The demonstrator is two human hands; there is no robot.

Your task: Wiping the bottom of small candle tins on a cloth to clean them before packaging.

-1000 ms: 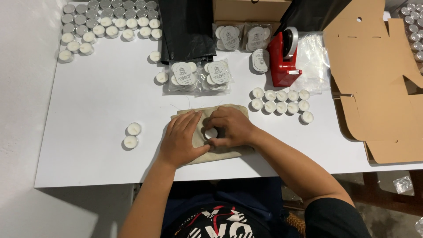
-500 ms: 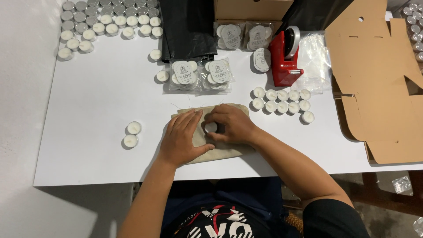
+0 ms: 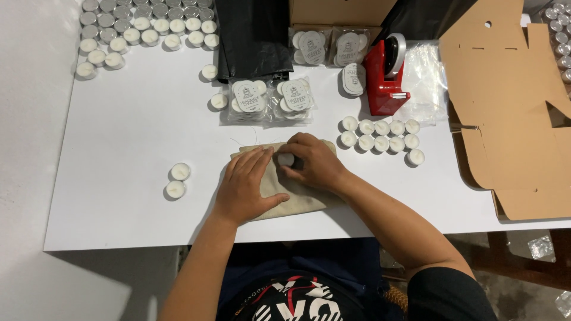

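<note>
I'm seeing the left hand (image 3: 245, 185) lying flat, open, on the pouch (image 3: 297, 199); the right hand (image 3: 314, 163) is seemingly pinching a candle (image 3: 286, 159).

White table (image 3: 119, 119), rectangular, matte. Near front edge, centre: beige cloth pouch (image 3: 297, 199), lying flat. Left of it: two tealights (image 3: 176, 181), just beside each other. Far left corner: many tealights (image 3: 140, 27) in rows. Far edge, centre: black plastic sheet (image 3: 253, 35), two clear candle packs (image 3: 270, 101). Right of centre: red tape dispenser (image 3: 385, 80), nine tealights (image 3: 383, 135) grouped. Right edge: flattened cardboard box (image 3: 511, 113), overhanging.
</note>
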